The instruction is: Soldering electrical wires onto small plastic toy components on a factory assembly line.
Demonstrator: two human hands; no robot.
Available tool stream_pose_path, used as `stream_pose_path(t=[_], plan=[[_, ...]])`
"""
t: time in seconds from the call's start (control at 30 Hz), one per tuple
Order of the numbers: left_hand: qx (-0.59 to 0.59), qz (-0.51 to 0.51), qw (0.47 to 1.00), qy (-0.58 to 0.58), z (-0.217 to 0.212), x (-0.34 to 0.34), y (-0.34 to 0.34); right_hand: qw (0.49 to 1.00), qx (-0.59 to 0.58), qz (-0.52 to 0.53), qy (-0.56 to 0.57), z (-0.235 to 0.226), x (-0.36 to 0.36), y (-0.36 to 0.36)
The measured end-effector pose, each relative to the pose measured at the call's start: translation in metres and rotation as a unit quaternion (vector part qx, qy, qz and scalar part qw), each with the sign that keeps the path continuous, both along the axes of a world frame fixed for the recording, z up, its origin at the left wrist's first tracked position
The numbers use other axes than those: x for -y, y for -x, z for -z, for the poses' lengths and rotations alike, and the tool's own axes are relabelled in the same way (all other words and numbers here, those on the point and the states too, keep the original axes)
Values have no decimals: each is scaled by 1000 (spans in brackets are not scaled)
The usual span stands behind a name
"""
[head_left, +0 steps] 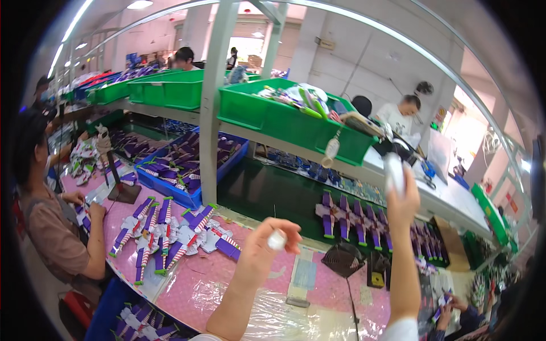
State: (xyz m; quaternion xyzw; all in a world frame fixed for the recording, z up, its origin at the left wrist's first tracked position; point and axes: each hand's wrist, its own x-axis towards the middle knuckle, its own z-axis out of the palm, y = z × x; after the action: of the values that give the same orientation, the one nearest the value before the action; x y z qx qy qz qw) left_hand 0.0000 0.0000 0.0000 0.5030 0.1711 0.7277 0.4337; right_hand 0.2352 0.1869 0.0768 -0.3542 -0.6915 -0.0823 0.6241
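Pink plastic sheeting covers the worktable [193, 290] beneath us, and both our hands are raised above it. Our left hand [272, 241] is curled shut, pinching a small white cap-like piece [277, 240] between thumb and fingertips, out over the near edge of the dark conveyor belt [267, 199]. Our right hand [402, 200] is lifted higher, its fingers wrapped around a white cylindrical object [393, 170] — blurred, so we cannot tell exactly what it is — which stands upright out of the top of the fist, in front of the shelf edge.

On the pink table to the left of our left hand lie several purple-and-white toy wing parts [165, 233], fanned out side by side. More purple toy pieces [364, 219] sit in a row on the belt, between and beyond our two hands. A blue bin [185, 196] behind the table holds further purple parts, and green bins [284, 119] stand on the shelf above it. A small black fan [343, 260] rests near the belt edge, just below our right forearm.

A person in a brown top [54, 227] sits at the table's left end, hands on a toy piece — well apart from ours.
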Motion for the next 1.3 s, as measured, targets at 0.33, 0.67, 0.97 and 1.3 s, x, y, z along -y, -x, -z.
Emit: stream_pose_path(t=[0.33,0.67,0.97,1.3], plan=[[-662,-2,749,-32,42,5,-74,862,344,-240,283,210,210,-32],[-555,-40,829,58,174,116,-92,876,257,-264,312,252,231,-61],[-506,-77,858,-30,189,89,-89,787,103,-279,541,296,221,-70],[-469,-33,883,-22,189,69,-82,574,-162,-198,778,279,211,-54]])
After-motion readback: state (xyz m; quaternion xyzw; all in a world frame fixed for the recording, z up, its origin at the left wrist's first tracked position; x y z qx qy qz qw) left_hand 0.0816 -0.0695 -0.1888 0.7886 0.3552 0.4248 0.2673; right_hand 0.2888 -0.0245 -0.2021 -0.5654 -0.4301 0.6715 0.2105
